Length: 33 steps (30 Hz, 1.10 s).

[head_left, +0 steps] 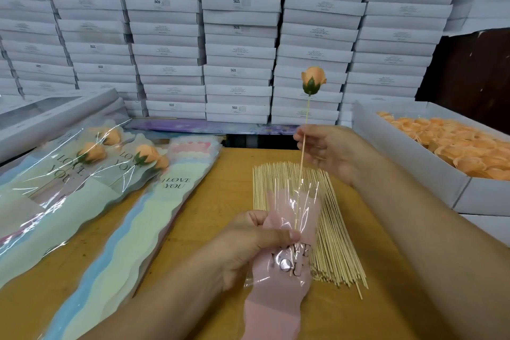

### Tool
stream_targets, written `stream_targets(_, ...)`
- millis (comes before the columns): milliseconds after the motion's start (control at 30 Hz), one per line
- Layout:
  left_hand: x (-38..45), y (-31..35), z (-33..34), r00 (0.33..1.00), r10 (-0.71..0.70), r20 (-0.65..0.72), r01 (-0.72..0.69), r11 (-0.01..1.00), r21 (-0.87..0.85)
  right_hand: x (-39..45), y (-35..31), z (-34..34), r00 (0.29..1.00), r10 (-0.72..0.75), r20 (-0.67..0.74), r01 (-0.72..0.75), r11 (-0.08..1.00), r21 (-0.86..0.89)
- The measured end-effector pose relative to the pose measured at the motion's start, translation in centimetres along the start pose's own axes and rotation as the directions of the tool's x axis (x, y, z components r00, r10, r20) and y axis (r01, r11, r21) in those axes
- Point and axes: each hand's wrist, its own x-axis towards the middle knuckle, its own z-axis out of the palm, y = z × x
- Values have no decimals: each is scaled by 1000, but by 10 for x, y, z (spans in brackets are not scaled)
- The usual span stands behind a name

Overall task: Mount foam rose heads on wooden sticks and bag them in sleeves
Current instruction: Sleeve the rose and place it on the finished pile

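- Rose [313,80] sits mounted on a stick [303,152], held upright above the stick pile [309,218], our landmark on the table [220,201].
- We pinch the stick midway with our right hand [328,152], just beyond the pile, so its bare lower end can aim down into the sleeve mouth.
- We grip the pink sleeve [278,270] with our left hand [248,243] at the pile's near left edge, thumb pressing the clear front, probably to keep the mouth open and steady.
- The stick's tip is already inside the clear film; the head is well above it, so bagging is only begun, we judge.
- Left of the pile lie empty sleeves [116,234], and further left the bagged roses [91,152], kept apart from fresh stock.
- Right of the pile a box [414,174] of loose rose heads [455,141] stands within reach of the right hand.
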Motion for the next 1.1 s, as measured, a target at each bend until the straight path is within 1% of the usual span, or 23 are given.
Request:
stream_targets(133, 1, -2, -3, 1000, -15, -7, 15, 1000, -19, 5, -4, -5, 1000, -18, -12, 18, 999, -32)
stream_targets(267, 2, -3, -3, 1000, -20, -1, 20, 999, -35, 0, 9, -6, 1000, -21, 23, 22, 997, -71)
stream_targets(533, -2, 7, -6, 997, 0, -78, -3, 999, -44, -14, 37, -4, 996, 5, 85, 6, 991, -130)
stream_targets(600, -2, 9, -7, 996, 18, -85, -24, 998, -59, -18, 41, -3, 994, 6, 105, 9, 989, -147)
stream_targets(767, -5, 10, -3, 996, 0, -89, -5, 999, -53, -19, 39, -6, 992, 9, 125, 16, 980, -197)
stream_targets(833, -6, 10, -3, 996, -1, -86, -3, 999, -46, -14, 28, -10, 995, 3, 97, 14, 985, -173)
stream_targets(967, -2, 5, -4, 999, -12, -52, 10, 999, -50, -4, 10, -16, 1000, -4, 13, 4, 998, -59)
stream_targets(1100, -3, 5, -5, 999, -26, -32, 25, 999, -35, 0, 8, -18, 1000, -8, -5, 8, 999, -47)
